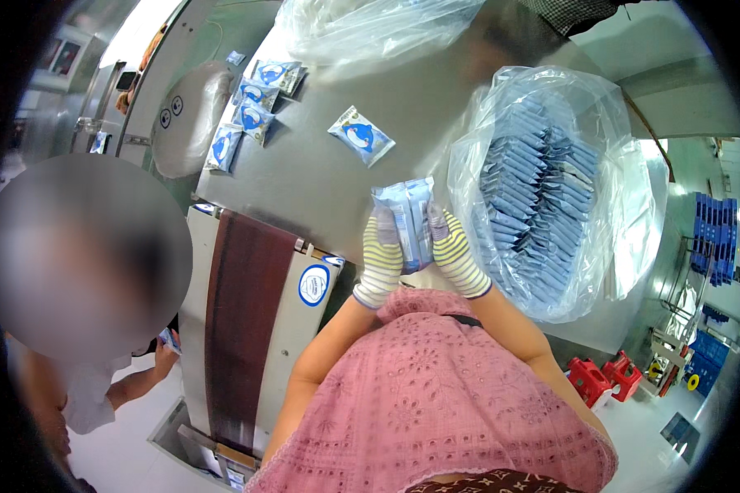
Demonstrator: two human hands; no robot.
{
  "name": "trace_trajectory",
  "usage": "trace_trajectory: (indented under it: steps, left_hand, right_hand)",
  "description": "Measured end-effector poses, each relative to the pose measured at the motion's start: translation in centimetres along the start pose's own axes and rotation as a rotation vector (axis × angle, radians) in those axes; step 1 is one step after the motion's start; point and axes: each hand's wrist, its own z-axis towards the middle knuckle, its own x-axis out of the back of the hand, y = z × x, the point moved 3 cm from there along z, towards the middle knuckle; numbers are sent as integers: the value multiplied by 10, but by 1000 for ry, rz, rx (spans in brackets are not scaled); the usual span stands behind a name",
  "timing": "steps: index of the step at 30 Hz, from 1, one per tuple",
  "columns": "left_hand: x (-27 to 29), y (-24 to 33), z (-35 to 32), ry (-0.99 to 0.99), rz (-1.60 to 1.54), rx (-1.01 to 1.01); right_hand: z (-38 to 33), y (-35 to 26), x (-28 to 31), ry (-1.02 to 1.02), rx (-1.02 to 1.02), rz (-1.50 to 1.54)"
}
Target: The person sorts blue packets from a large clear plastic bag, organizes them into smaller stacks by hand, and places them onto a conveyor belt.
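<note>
Between my two striped-gloved hands is a small stack of blue-and-white snack packets (413, 215), held upright near the table's front edge. My left hand (381, 253) presses on its left side, and my right hand (457, 255) closes on its right side. Just beyond lies a single packet (362, 136) with a blue animal print, flat on the metal table (329, 197). To the right stands a large clear plastic bag (625, 205), its mouth spread wide. Inside it, many packets (538, 197) are packed in rows.
Several loose packets (255, 122) lie at the table's far left, by a conveyor belt (247, 320). More clear plastic (378, 33) covers the far edge. A co-worker (90, 394) at left holds a packet (169, 340). Red stools (604, 378) and blue crates (714, 238) stand at right.
</note>
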Motion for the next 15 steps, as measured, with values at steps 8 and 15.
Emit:
trace_trajectory:
  steps: [8, 15]
  left_hand:
    - [19, -41, -34, 222, 672, -395]
    - [114, -19, -103, 477, 644, -299]
  right_hand:
    - [-14, 5, 5, -347, -141, -47]
    - [-13, 60, -59, -643, -221, 11]
